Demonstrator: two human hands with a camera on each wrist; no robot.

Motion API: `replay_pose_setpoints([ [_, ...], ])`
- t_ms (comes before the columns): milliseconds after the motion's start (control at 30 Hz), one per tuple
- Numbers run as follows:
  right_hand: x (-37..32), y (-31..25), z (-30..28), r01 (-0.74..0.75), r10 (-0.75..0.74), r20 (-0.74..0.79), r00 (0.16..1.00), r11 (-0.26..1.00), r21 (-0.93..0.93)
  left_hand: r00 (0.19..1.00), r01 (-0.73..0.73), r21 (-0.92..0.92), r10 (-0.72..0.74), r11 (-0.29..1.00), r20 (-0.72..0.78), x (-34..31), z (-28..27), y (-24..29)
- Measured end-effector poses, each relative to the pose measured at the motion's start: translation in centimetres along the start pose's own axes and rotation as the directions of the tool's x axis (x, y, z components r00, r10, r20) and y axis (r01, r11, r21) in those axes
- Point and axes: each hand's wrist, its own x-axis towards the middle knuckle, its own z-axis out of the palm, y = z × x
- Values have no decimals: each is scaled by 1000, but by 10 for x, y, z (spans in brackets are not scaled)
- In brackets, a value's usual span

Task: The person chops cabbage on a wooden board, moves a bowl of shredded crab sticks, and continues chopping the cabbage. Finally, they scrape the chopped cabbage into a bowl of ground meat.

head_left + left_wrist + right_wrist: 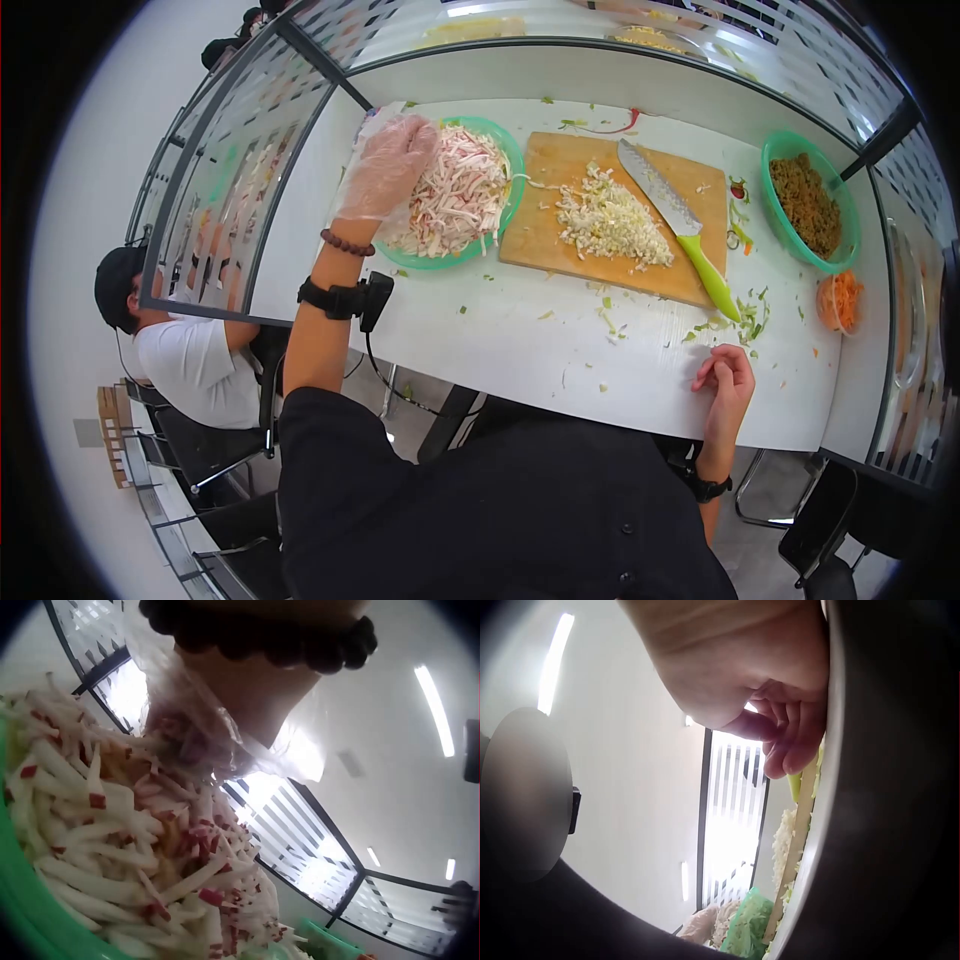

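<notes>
My left hand [390,165], in a clear plastic glove, rests on a heap of white and red shredded strips [462,195] at the left side of a green bowl [512,160]. In the left wrist view the gloved palm [225,705] lies on the strips [150,847], fingers lightly bent. My bare right hand [725,375] rests on the white table [560,350] near its front edge, fingers loosely curled, holding nothing. Seen from below, its fingers [787,742] curl inward. A wooden cutting board [545,235] carries chopped white pieces [612,222] and a green-handled knife [680,225].
A second green bowl [770,165] with brown food stands at the right, a small tub of orange shreds [842,300] beside it. Green and white scraps [735,320] litter the table. Glass partitions ring the desk; another person [190,350] sits at the left.
</notes>
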Motion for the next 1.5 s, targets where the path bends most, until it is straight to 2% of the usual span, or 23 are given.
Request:
replay_pose_setpoints([
  [67,1,1,-1,11,-11,6,1000,1000,-12,993,-80,-10,79,997,-91,-4,-6,2],
  [167,1,1,0,13,-13,13,1000,1000,-11,997,-22,-230,37,973,62,-4,-24,-1],
  [267,2,1,3,12,-12,2,1000,1000,-25,956,285,-573,-182,769,230,-13,-49,18],
  [300,1,1,2,12,-11,1,1000,1000,-29,929,348,-548,-204,761,308,-14,-60,28],
  [400,2,0,2,15,-15,-2,1000,999,-37,934,352,-564,-238,747,267,-20,-74,43],
  [500,1,1,3,13,-13,-5,1000,999,-44,980,169,-561,-78,810,183,-19,-84,23],
  [600,1,2,3,13,-14,-10,1000,998,-61,972,214,-537,-231,816,37,-19,-90,-4],
  [633,1,3,2,15,-16,-7,1000,998,-60,951,233,-469,-300,852,-73,-23,-90,-13],
  [733,0,1,4,9,-10,-18,1000,998,-60,887,364,-392,-442,845,-129,-49,-68,-102],
  [767,0,0,5,7,-8,-28,1000,998,-59,892,428,-54,-431,902,-133,-68,-49,-154],
  [800,0,1,4,7,-9,-23,1000,998,-55,898,440,288,-419,850,-132,-86,-22,-196],
  [867,1,2,3,9,-10,-16,1000,999,-48,867,493,387,-475,779,-148,-123,21,-214],
  [967,0,1,4,9,-10,-14,1000,999,-53,838,512,451,-539,731,-77,-133,33,-164],
  [1067,1,0,5,14,-16,-14,1000,997,-74,754,636,324,-654,701,-65,-127,38,-174],
  [1167,1,2,5,9,-12,-35,999,996,-89,789,555,368,-613,746,52,-111,22,-150],
  [1267,3,6,1,30,-32,-23,999,997,-74,755,635,33,-630,772,184,-88,29,-172],
  [1367,1,2,5,12,-16,-43,999,996,-89,877,474,-94,-479,876,-43,-68,52,-188],
  [1467,1,2,7,27,-31,-43,999,995,-100,935,268,-247,-314,931,-168,-59,81,-205],
  [1500,2,2,7,31,-35,-43,998,995,-98,949,212,-220,-254,952,-184,-57,88,-205],
])
